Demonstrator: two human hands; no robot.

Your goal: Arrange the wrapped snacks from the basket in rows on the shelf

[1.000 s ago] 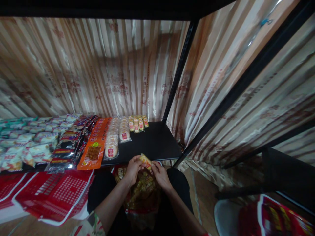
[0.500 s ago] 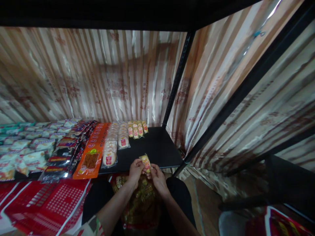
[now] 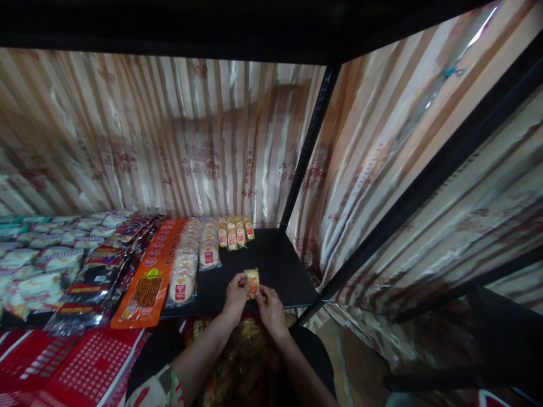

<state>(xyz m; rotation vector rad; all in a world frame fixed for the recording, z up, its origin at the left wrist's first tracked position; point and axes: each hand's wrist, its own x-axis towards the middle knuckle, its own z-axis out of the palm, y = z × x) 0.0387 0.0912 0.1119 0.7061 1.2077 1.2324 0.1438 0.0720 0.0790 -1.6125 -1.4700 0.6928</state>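
Observation:
Between my two hands is a small yellow snack packet in clear wrapping, held upright over the front part of the black shelf. My left hand pinches its left edge, and my right hand grips it low on the right. Farther back on the shelf, several similar small packets with red labels stand in short rows. Left of those lie rows of round, pale wrapped crackers, and beside them an orange bag picturing brown sticks.
Dark packets and white packets fill the shelf's left side. A red basket sits below at left. Wrapped goods are under my forearms. A black post rises at the corner before a striped curtain.
The packet has turned more upright between my fingers. My view has shifted slightly, so the shelf goods appear a little lower and farther left.

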